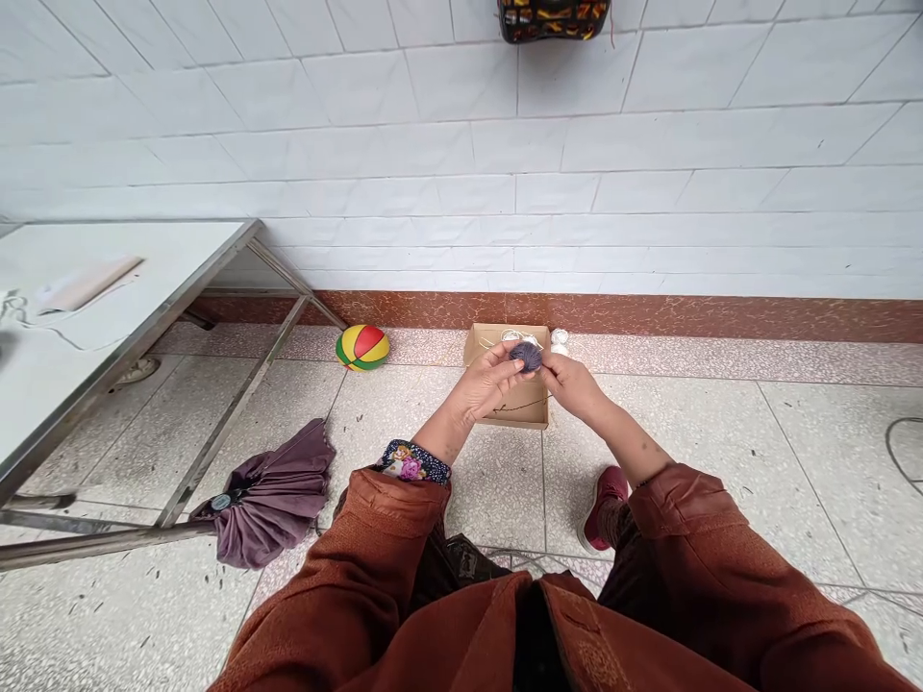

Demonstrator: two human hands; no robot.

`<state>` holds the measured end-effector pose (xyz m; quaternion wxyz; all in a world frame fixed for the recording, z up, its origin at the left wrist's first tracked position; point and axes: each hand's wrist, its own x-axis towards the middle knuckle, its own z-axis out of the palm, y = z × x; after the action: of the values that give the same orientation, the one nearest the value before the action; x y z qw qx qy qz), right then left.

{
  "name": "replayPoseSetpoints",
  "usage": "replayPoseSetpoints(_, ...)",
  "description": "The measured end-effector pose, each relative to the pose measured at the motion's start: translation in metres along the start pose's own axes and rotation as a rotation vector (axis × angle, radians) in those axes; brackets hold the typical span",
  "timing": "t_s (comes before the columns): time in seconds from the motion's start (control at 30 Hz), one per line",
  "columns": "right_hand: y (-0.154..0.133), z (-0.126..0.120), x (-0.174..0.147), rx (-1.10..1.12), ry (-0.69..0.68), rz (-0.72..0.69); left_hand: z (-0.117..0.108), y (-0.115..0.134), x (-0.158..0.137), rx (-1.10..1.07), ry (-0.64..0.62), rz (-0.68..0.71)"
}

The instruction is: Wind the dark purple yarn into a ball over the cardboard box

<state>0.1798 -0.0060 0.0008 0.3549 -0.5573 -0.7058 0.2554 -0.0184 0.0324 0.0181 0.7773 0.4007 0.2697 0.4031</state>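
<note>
A small ball of dark grey-blue yarn (526,357) is held up in front of me. My left hand (490,378) grips it from the left, thumb and fingers around its side. At its right edge, my right hand (573,383) is closed in a pinch; whatever lies between those fingertips is too small to make out. Beneath both hands, on the floor, sits an open cardboard box (534,413), partly hidden by them. Whitish yarn lies at the box's far end, and a dark strand crosses its bottom. White balls (560,338) rest just right of the box.
Left of the box, by the wall, lies a yellow, red and green ball (362,348). A metal-framed table (180,252) stands at the left, with a purple umbrella (278,495) by its leg. A dark patterned object (554,19) is at the top. A cable (894,452) lies right.
</note>
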Motion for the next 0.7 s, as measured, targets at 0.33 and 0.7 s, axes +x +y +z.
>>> replayPoseSetpoints(0.33, -0.022, -0.013, -0.001, 0.134, -0.027, -0.232, -0.010, 0.003, 0.005, 0.373, 0.111, 0.128)
replayPoseSetpoints(0.7, -0.008, -0.008, 0.005, 0.145, 0.129, 0.075, 0.002, 0.004, -0.007, 0.133, -0.106, -0.038)
